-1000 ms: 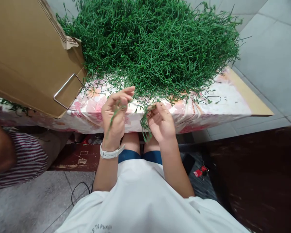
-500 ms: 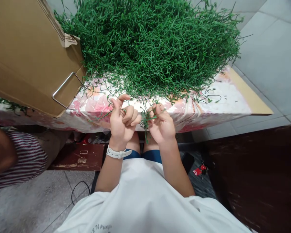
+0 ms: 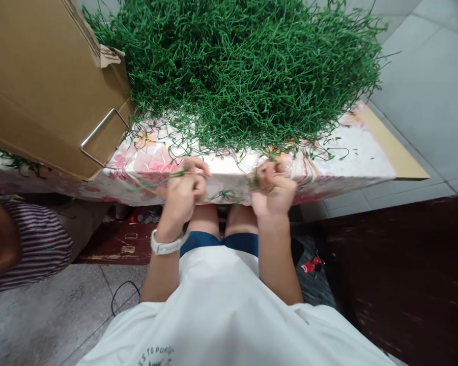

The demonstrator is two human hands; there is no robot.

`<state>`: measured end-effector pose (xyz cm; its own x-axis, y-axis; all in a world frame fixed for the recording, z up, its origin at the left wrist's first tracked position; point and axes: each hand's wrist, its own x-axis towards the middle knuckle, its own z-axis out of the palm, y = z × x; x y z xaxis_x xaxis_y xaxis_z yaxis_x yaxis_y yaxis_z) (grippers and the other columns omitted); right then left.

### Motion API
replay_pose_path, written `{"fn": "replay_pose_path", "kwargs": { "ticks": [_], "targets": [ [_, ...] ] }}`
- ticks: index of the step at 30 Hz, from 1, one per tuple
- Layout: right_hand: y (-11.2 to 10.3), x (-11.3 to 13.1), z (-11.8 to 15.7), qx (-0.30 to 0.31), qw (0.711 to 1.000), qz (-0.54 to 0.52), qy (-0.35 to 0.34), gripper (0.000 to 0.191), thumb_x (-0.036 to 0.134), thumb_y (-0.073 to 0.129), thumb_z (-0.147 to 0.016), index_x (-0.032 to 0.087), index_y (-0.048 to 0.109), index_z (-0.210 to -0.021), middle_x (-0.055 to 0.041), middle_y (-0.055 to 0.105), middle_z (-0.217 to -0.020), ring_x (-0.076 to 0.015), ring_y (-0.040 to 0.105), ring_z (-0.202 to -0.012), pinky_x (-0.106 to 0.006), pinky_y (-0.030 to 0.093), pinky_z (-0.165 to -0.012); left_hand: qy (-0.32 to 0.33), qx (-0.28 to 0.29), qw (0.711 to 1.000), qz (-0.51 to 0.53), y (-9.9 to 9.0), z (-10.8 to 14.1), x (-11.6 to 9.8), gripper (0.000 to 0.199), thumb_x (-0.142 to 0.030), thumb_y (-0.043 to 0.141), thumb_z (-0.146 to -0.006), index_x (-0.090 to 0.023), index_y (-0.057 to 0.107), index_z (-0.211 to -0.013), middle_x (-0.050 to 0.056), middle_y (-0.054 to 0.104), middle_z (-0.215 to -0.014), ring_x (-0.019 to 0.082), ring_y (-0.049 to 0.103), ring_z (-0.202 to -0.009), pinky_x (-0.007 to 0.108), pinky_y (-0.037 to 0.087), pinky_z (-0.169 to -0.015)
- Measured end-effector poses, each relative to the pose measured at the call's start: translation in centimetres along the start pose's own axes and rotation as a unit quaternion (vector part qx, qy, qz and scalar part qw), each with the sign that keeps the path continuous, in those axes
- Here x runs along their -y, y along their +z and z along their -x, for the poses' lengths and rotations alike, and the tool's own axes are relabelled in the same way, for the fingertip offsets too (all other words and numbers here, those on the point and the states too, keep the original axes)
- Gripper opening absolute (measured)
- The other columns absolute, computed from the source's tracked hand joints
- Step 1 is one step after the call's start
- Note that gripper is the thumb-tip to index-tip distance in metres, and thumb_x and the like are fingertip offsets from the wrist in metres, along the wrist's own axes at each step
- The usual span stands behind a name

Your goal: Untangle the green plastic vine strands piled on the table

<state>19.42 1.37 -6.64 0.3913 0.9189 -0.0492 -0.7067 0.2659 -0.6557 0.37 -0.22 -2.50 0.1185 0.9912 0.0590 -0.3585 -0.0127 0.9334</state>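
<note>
A large heap of thin green stems (image 3: pixel 252 76) lies on the table with a flowered cloth (image 3: pixel 343 165). At the table's front edge my left hand (image 3: pixel 185 190), with a white watch on its wrist, is closed on a few green stems (image 3: pixel 156 180) that stick out to the left. My right hand (image 3: pixel 275 188), blurred by motion, is closed around a small bunch of green stems (image 3: pixel 255 180). Between the two hands, a few loose stems (image 3: pixel 224 194) show low against the cloth's front edge.
A cardboard box (image 3: pixel 49 91) stands on the table's left, beside a bent metal wire frame (image 3: pixel 103 132). Another person's striped clothing (image 3: pixel 41 241) is at the far left. A dark red wooden surface (image 3: pixel 404 264) fills the lower right. Red keys (image 3: pixel 312 264) lie near my right side.
My hands have moved apart, the left one leftward and the right one rightward. The fingers of my left hand have curled in. The bunch of stems has shifted right with my right hand.
</note>
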Motion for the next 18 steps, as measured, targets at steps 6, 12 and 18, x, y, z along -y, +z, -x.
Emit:
{"fn": "replay_pose_path", "kwargs": {
  "ticks": [6,12,18],
  "targets": [
    [-2.0,4.7,-1.6,-0.062,0.995,0.006,-0.075,0.016,0.013,0.067,-0.084,0.022,0.056,-0.075,0.0068,0.058,-0.072,-0.0060,0.040,-0.049,-0.019,0.033,-0.042,0.120,-0.121,0.982,0.082,-5.2,0.1,-3.0,0.052,-0.060,0.053,-0.102,-0.021,0.058,-0.068,-0.010,0.012,-0.043,0.006,0.001,-0.039,0.022,0.004,-0.037],
    [0.2,1.7,0.9,0.032,0.997,0.026,0.064,0.015,0.032,0.072,-0.093,0.025,0.066,-0.082,0.0076,0.041,-0.058,-0.0084,0.041,-0.052,-0.017,0.047,-0.052,0.101,-0.045,0.994,0.012,-0.8,0.2,0.4,0.033,-0.055,0.077,-0.088,-0.022,0.070,-0.084,-0.010,0.026,-0.045,0.007,0.015,-0.040,0.025,0.013,-0.041],
    [1.5,-0.3,2.9,0.060,0.993,0.080,0.059,0.022,0.043,0.083,-0.083,0.026,0.069,-0.087,0.0040,0.060,-0.078,-0.0084,0.049,-0.063,-0.018,0.052,-0.059,0.139,0.042,0.956,-0.256,2.8,0.8,4.5,0.052,-0.041,0.091,-0.075,-0.024,0.071,-0.119,-0.008,0.050,-0.062,0.009,0.045,-0.053,0.023,0.036,-0.055]
  ]
}}
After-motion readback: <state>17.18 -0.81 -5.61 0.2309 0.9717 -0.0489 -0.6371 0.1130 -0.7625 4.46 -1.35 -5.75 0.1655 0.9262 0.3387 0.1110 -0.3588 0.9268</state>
